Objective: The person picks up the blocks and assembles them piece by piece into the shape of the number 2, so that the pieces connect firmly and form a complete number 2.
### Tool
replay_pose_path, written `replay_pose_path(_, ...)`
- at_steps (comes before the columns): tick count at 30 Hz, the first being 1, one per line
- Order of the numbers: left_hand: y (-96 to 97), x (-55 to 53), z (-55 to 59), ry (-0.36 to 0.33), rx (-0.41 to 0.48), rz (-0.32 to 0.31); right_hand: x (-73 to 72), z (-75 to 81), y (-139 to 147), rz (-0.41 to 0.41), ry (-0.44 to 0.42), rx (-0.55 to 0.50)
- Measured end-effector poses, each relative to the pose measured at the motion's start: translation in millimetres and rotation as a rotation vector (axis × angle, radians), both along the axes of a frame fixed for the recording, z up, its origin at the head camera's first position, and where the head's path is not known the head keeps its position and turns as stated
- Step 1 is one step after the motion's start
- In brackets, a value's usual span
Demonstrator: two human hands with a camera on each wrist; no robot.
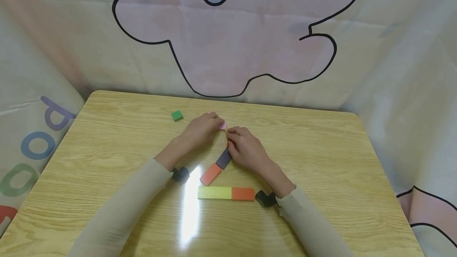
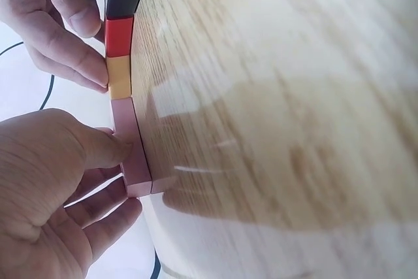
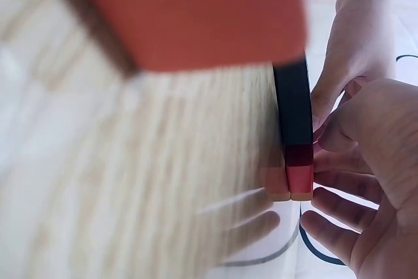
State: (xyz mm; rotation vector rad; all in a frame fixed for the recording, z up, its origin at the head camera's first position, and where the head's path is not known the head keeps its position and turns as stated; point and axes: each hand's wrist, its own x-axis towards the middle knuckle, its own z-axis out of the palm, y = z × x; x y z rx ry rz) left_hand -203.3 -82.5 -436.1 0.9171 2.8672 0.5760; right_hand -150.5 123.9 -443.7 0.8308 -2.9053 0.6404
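Observation:
My left hand pinches a pink block, thumb on its near face and fingers at its far side. That block meets a small yellow block, followed by a red block, a dark grey block and a coral block, all in a bent row on the table. My right hand lies along the row's right side, its fingertips touching around the yellow and red blocks. In the right wrist view its fingers are spread and fairly straight, the thumb close to the dark block.
Nearer the front, a long yellow-green block and an orange block lie end to end. A green block lies at the back left of the wooden table. A printed curtain hangs behind the back edge.

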Motion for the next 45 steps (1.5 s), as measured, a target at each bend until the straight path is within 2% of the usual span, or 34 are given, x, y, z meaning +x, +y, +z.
replay_pose_path(11,-2.5,1.8,-1.4,0.004,0.027,0.0,-1.4,-2.0,-1.1,0.011,-0.008,0.006)
replay_pose_path(19,-3.4,0.3,-3.2,0.035,0.058,-0.032,-1.0,-2.5,-0.7,0.011,0.008,0.0)
replay_pose_path(35,-0.7,-1.7,-3.9,-0.005,0.052,-0.028,-0.2,-0.6,1.4,0.003,0.005,0.006)
replay_pose_path(45,1.1,-2.2,-5.0,0.006,0.047,-0.035,-0.1,-3.6,2.1,0.004,0.007,-0.009)
